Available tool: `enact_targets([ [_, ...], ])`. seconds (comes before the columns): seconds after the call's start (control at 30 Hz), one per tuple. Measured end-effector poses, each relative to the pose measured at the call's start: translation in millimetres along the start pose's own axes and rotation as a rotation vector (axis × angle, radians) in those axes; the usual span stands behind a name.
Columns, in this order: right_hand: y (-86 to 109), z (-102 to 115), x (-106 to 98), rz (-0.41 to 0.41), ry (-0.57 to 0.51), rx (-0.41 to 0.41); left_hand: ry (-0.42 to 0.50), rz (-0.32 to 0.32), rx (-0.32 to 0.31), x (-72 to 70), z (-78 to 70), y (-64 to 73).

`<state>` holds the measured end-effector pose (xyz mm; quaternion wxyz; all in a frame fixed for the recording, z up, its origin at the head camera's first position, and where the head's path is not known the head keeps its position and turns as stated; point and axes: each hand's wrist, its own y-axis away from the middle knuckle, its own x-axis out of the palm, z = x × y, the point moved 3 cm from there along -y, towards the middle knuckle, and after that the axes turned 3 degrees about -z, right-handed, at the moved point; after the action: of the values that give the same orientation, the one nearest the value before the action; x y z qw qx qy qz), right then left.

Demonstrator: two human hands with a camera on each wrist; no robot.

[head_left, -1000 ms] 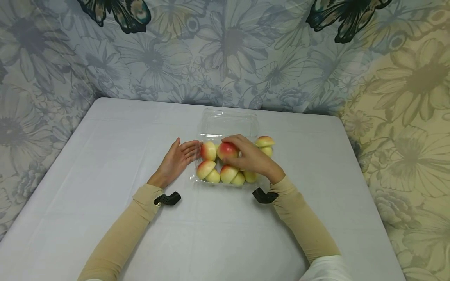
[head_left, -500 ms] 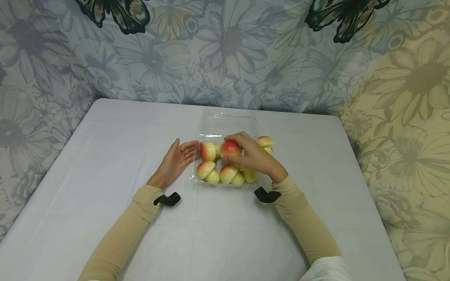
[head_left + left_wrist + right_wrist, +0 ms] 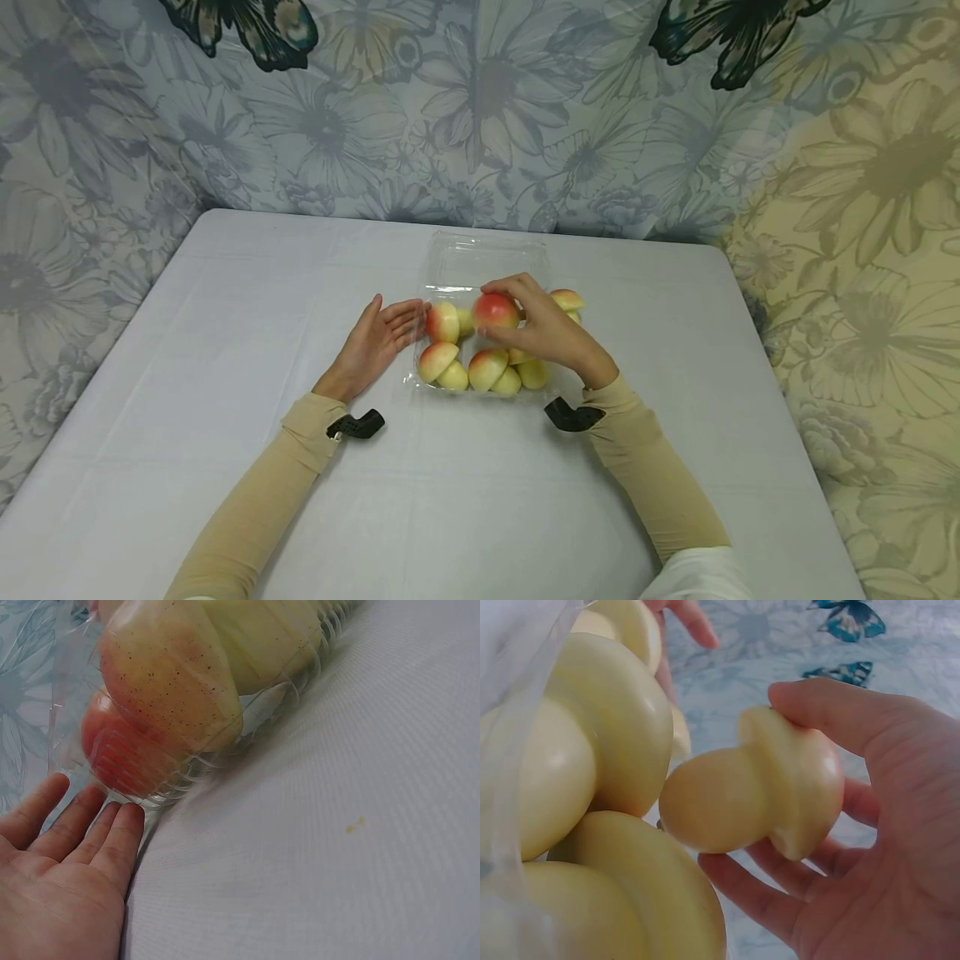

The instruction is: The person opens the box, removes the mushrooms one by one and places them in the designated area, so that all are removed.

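Over the clear box [image 3: 453, 291], our right hand [image 3: 553, 332], the nearer one, grips a red-capped mushroom shape [image 3: 496, 311], its stem pointing down boxward. Our left hand [image 3: 375, 342] holds nothing, fingers extended toward the box's left wall; we can't tell if they touch.

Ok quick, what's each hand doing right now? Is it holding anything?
Left hand: open, holding nothing, fingers by the side of the clear plastic box.
Right hand: holding a mushroom-shaped piece by its cap.
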<state>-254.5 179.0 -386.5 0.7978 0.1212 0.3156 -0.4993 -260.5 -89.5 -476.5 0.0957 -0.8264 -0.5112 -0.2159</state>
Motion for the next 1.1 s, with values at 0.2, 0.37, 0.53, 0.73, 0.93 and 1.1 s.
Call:
enact_targets([
  [0.2, 0.3, -1, -2, -0.016, -0.011, 0.024, 0.002, 0.016, 0.010, -1.9, 1.1, -0.9],
  [0.37, 0.6, 0, -4, -0.036, -0.039, 0.023, 0.010, 0.016, 0.013, -1.3, 0.8, -0.5],
  [0.53, 1.5, 2, -7, -0.062, -0.054, 0.027, 0.013, 0.005, 0.004, 1.0, -0.5, 0.3],
  [0.73, 1.7, 1, -10, -0.078, -0.062, 0.026, 0.019, -0.005, -0.007, 2.2, -1.1, 0.1],
  [0.93, 2.7, 2, -14, -0.088, -0.061, 0.039, 0.017, 0.002, -0.002, 1.9, -1.2, -0.3],
  [1.1, 3.4, 2, -18, -0.111, -0.041, 0.046, 0.012, 0.006, 0.002, 1.1, -0.7, -0.7],
])
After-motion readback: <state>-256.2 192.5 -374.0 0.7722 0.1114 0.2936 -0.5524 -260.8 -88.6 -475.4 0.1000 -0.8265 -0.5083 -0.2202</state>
